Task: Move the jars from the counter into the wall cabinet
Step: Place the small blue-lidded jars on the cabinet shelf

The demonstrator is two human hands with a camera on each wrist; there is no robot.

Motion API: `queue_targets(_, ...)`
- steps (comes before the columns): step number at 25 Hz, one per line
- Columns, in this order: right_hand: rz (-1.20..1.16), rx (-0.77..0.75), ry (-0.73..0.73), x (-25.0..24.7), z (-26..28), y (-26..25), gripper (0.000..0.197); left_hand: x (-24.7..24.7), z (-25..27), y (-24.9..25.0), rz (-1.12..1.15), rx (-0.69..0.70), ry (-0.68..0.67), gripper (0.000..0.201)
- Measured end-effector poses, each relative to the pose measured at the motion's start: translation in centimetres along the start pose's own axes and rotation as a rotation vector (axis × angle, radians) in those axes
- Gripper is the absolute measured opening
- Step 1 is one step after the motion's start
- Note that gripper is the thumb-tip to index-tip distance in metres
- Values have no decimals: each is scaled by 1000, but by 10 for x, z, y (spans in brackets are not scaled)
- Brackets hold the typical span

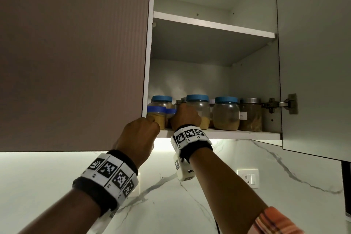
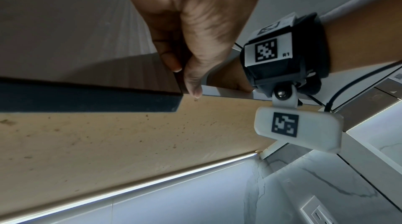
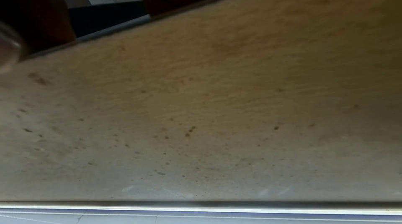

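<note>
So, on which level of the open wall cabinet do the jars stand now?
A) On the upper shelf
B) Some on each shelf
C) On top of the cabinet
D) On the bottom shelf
D: every jar in the head view, such as the blue-lidded jar, stands in a row on the bottom shelf, while the upper shelf shows no jars from this low angle.

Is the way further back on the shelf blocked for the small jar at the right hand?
Yes: a tall blue-lidded jar and steel-lidded jars stand right behind the small jar and the right hand. The left hand pinches the left door's corner beside them.
</note>
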State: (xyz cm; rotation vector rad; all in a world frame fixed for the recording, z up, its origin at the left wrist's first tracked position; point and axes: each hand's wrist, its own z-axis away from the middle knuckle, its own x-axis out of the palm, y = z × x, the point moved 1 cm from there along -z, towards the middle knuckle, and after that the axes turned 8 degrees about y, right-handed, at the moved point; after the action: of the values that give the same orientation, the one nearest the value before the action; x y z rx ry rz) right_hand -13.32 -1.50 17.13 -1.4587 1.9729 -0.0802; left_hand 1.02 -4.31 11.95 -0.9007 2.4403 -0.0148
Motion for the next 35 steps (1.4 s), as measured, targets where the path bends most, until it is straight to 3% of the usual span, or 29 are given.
queue_targets(7,-1,0,-36,-6,2,3,24,7,1,-8,134,-19,39,15)
queue_targets(12,-35,-95,-66,-27,16,10,23,-3,5,1,26,18,20,19)
queue_targets(16,-147,-155,-83,-37,49,21,14,-8,26,6,-23,66,105,23)
queue_targets(19,-278,-157,-44,-36,87,37,18,-12,58,11,63,-8,184,25)
queue_targets(21,-445,-111,18,-34,124,48,26,-22,91,16,172,-132,241,20)
queue_targets(23,-622,-90,-32,-24,175,59,20,-26,136,15,265,-294,232,13)
queue_targets(26,-778,12,-271,13,262,82,10,-17,218,9,332,-505,137,10)
queue_targets(29,-813,130,-472,68,347,103,14,4,312,-2,310,-695,42,12)
queue_targets(35,-781,121,-837,140,464,90,22,28,465,-27,185,-1071,-256,25)
